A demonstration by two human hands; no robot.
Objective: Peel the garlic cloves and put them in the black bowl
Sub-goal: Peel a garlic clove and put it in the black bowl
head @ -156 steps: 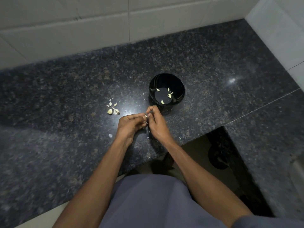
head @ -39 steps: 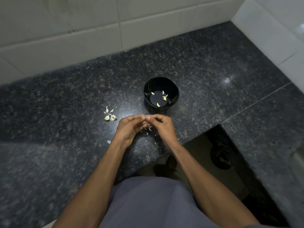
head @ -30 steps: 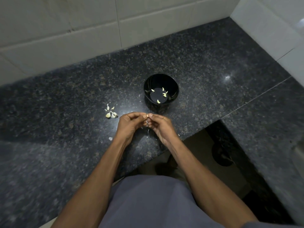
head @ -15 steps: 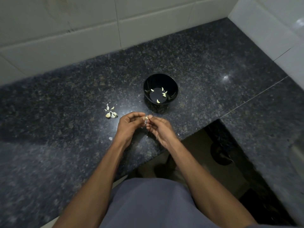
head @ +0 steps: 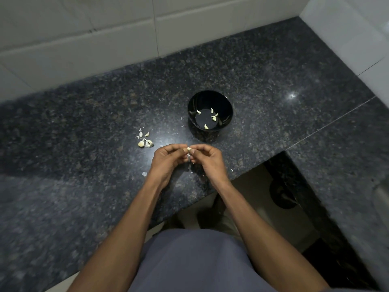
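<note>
Both hands meet just in front of the black bowl: the left hand and the right hand each pinch one garlic clove with curled fingertips, probably so one steadies it while the other pulls the skin. A few cloves lie in the bowl, and the unpeeled cloves wait on the bench nearby on the left, within easy reach.

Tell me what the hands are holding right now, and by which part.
Both hands pinch one garlic clove between their fingertips, left hand on its left end, right hand on its right.
</note>
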